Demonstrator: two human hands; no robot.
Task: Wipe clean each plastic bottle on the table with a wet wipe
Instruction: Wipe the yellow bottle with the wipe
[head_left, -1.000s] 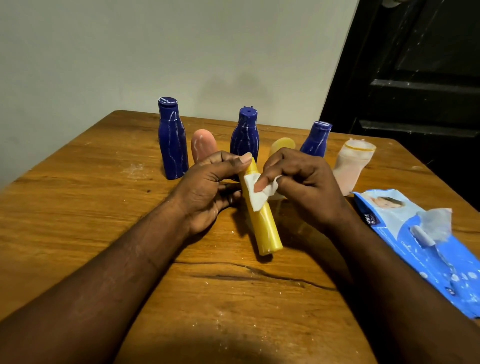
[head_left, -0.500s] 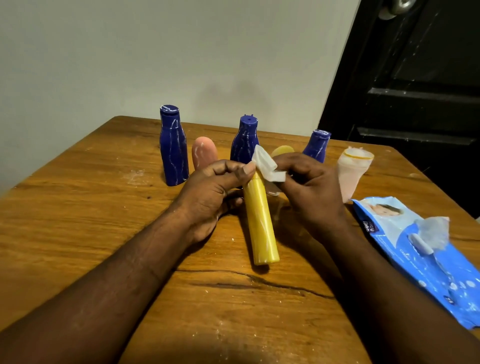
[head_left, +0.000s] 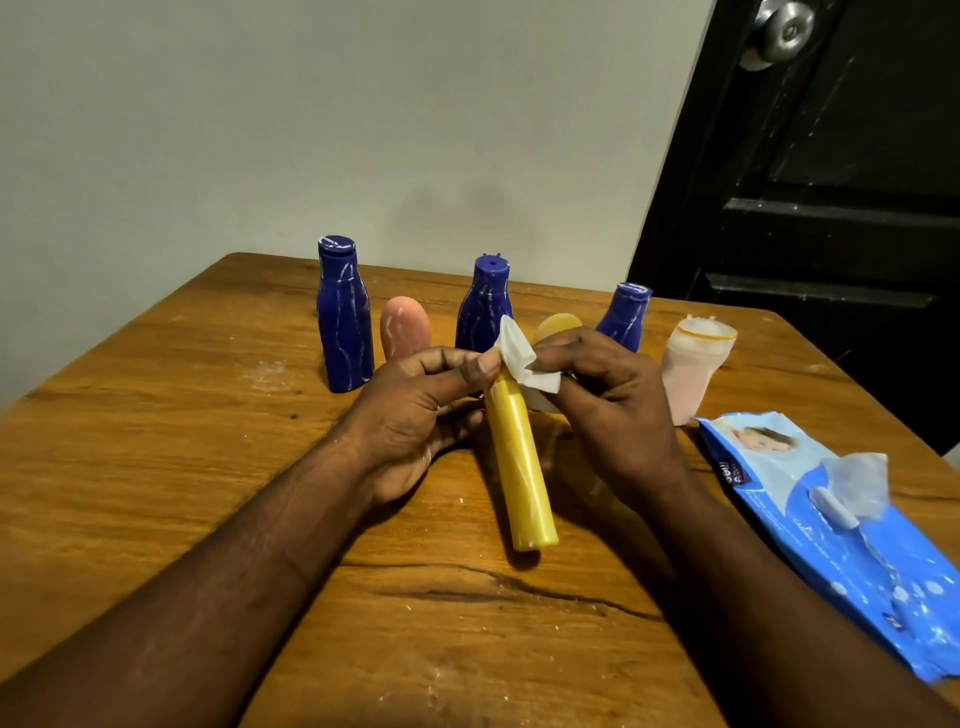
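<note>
the left hand (head_left: 415, 415) grips the top of the yellow bottle (head_left: 519, 462), tilted over the wooden table (head_left: 156, 415); the right hand (head_left: 608, 410) pinches a wet wipe (head_left: 519, 358) against its upper end

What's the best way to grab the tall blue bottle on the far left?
Grip the tall blue bottle round its straight lower body, coming from its left or front. It stands upright, and its neck narrows toward the cap, which likely gives less to hold. The pink bottle stands close on its right, so that side is probably cramped.
</note>
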